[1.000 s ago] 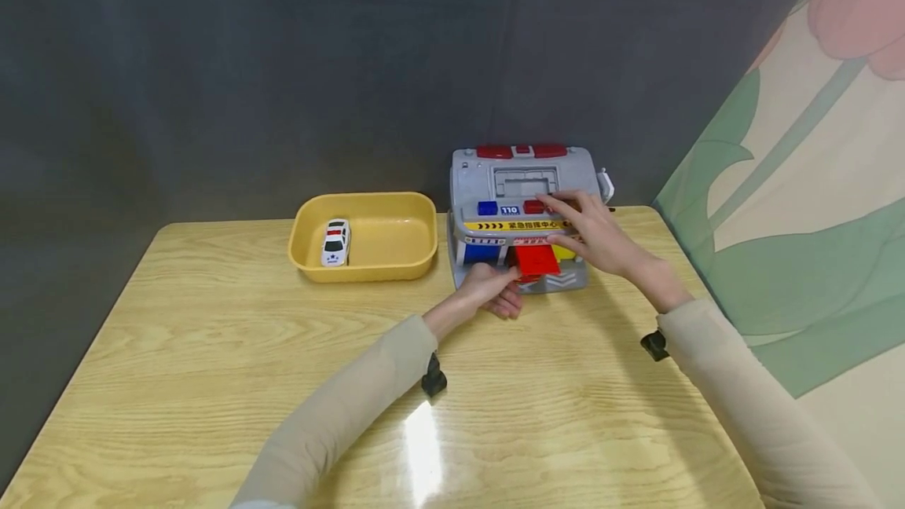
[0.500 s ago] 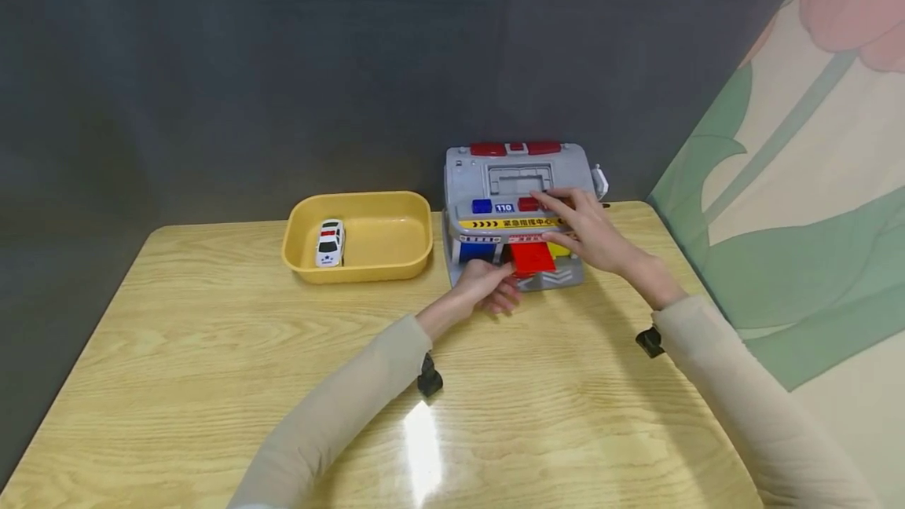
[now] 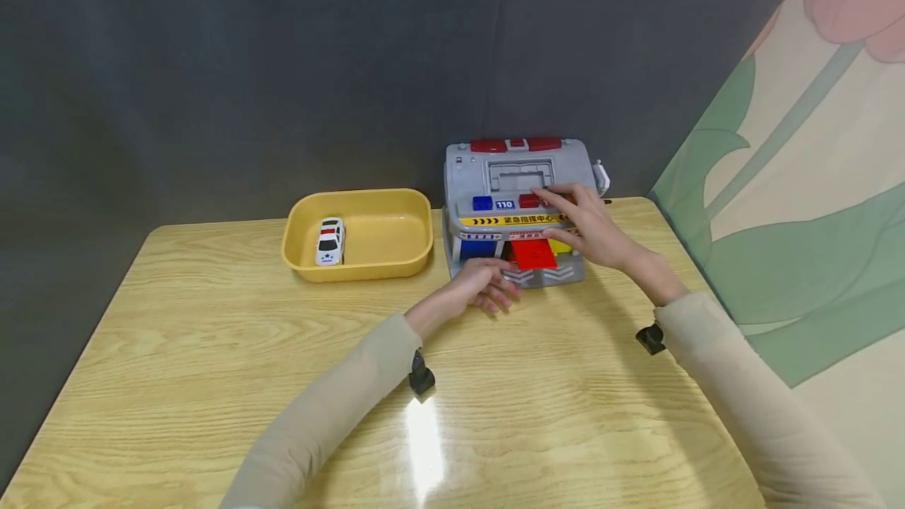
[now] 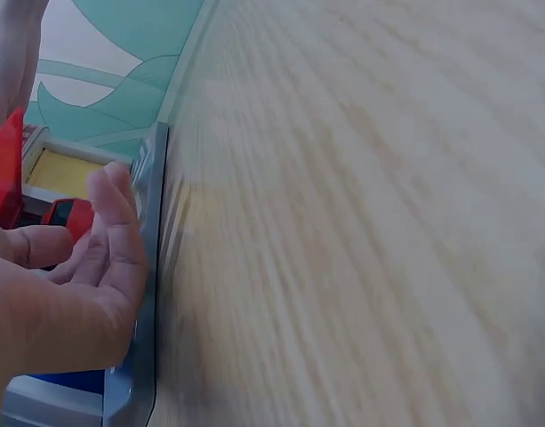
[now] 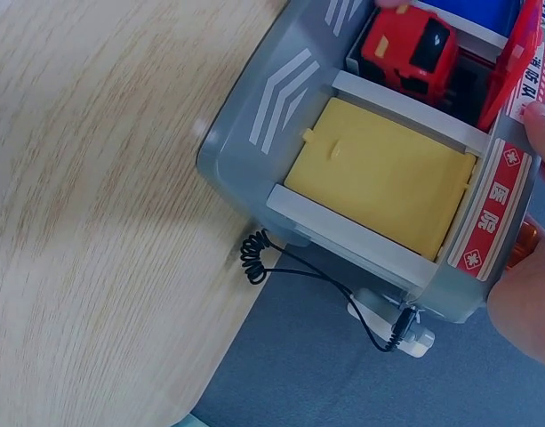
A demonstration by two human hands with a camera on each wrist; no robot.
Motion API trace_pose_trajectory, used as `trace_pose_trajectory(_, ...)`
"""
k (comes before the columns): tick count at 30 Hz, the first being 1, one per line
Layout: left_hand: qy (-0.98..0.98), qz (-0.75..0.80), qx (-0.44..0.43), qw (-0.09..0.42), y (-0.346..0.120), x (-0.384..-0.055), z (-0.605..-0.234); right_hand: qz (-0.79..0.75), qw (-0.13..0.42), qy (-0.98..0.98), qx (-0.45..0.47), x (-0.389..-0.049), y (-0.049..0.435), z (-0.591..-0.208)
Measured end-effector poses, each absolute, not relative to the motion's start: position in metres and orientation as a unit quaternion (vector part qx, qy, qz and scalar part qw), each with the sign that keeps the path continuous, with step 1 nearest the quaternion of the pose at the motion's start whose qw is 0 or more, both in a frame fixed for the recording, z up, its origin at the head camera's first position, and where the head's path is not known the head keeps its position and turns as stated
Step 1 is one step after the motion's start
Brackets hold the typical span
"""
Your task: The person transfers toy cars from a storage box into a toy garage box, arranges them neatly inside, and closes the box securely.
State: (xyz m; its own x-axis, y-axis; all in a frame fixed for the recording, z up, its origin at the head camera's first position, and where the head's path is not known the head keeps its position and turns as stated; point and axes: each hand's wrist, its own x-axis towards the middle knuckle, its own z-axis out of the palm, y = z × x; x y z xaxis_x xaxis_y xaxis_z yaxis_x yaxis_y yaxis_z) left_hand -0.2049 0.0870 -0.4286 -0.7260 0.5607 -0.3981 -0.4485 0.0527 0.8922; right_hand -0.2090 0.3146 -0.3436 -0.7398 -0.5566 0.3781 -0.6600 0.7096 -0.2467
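A grey toy emergency station [image 3: 523, 220] stands at the back of the table. Its red garage door [image 3: 533, 254] is lifted outward, and a red toy car [image 5: 412, 53] sits in the bay beneath it, as the right wrist view shows. My left hand [image 3: 479, 284] is in front of the station, left of the raised door, fingers loosely bent and holding nothing; its fingertips are close to the car in the left wrist view [image 4: 85, 285]. My right hand [image 3: 594, 230] grips the station's front roof edge, fingers on top near the red light [image 3: 529, 200], thumb at the front.
Left of the station is a yellow tray [image 3: 396, 269] with a white toy police car [image 3: 329, 242] in it. A yellow door [image 5: 379, 178] covers the bay beside the red car. A black coiled cord [image 5: 254, 258] hangs at the station's side. Dark curtain [image 3: 318, 77] behind.
My left hand has drawn back slightly to the left from under the red door. The red bit by my thumb below the door no longer shows in the head view. My right hand keeps its hold.
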Motion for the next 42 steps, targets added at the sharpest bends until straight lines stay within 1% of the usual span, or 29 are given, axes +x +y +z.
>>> trace_pose_trajectory(10, 0.61, 0.688, 0.06, 0.388, 0.084, -0.211, -0.428, 0.189, 0.138, -0.915, 0.329, -0.208, 0.315, -0.343)
trace_pose_trajectory(20, 0.554, 0.703, 0.106, 0.433, 0.073, -0.221, -0.43, 0.188, 0.14, -0.913, 0.334, -0.209, 0.316, -0.341)
trace_pose_trajectory(25, 0.545, 0.701, 0.11, 0.447, 0.072, -0.222, -0.427, 0.188, 0.143, -0.911, 0.338, -0.209, 0.316, -0.341)
trace_pose_trajectory(33, 0.536, 0.707, 0.097, 0.451, 0.072, -0.22, -0.425, 0.184, 0.143, -0.912, 0.338, -0.209, 0.316, -0.343)
trace_pose_trajectory(42, 0.55, 0.693, 0.105, 0.454, 0.073, -0.214, -0.428, 0.185, 0.141, -0.913, 0.334, -0.209, 0.316, -0.345)
